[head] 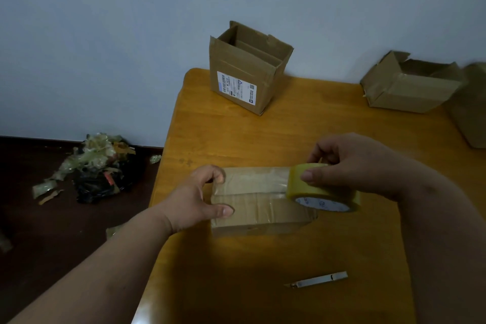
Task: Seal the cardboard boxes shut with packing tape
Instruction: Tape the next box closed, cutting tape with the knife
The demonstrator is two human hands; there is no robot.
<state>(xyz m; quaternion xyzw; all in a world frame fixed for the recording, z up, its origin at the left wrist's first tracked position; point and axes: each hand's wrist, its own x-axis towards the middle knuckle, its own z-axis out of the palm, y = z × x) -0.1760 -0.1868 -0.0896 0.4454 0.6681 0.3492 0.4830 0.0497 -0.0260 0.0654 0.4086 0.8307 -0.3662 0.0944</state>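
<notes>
Against a pale blue wall, an orange wooden tabletop (236, 134) carries the work. Near its front a closed small box (260, 208) is being taped: a clear strip of tape (252, 179) is stretched across its top from the left edge to the tape roll (323, 192) at the right end. The left hand (200, 200) is pressed on the box's left end, its thumb on the top face and its fingers on the strip's start, so the grip is closed on the box. The right hand (349, 163) is clenched round the roll, thumb on its outer face.

The step in hand is judged to be the laying of a strip along the top seam. Next, the roll would need to be drawn over the right edge and the strip cut; a cutter (318, 279) lies nearer the front.

Two open boxes, a tall box (244, 79) and a low box (410, 89), are left unsealed at the back.
</notes>
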